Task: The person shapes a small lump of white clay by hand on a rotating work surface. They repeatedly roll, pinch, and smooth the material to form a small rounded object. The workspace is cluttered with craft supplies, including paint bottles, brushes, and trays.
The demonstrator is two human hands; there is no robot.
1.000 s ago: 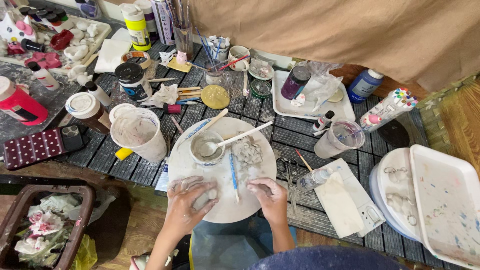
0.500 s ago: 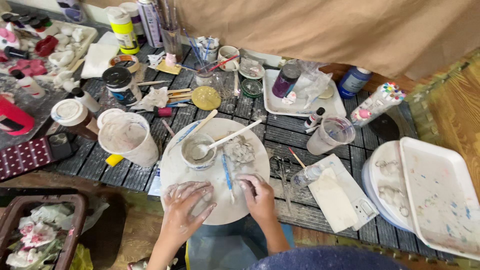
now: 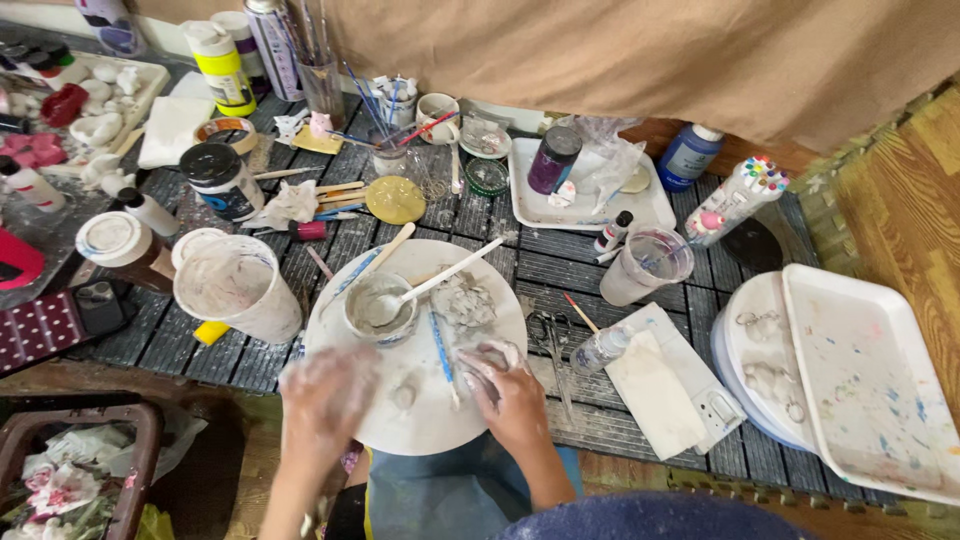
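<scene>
Both our hands rest palm-down on the round white board (image 3: pixel 400 420): left hand (image 3: pixel 325 395) blurred, grip unclear; right hand (image 3: pixel 510 395) curled around a grey clay lump (image 3: pixel 492 357). Behind them on the board sit a small bowl (image 3: pixel 380 305) with a spoon (image 3: pixel 440 278); left of it, a bucket (image 3: pixel 235 285).

Wet grey clay smears the matt white round board (image 3: pixel 400 420) and coats both the left hand (image 3: pixel 325 400) and right hand (image 3: pixel 510 395). The slatted tabletop (image 3: pixel 560 265) looks like dark rough wood. A tan cloth curtain (image 3: pixel 650 55) hangs at upper right, above a glossy white plastic tray (image 3: pixel 860 370).
</scene>
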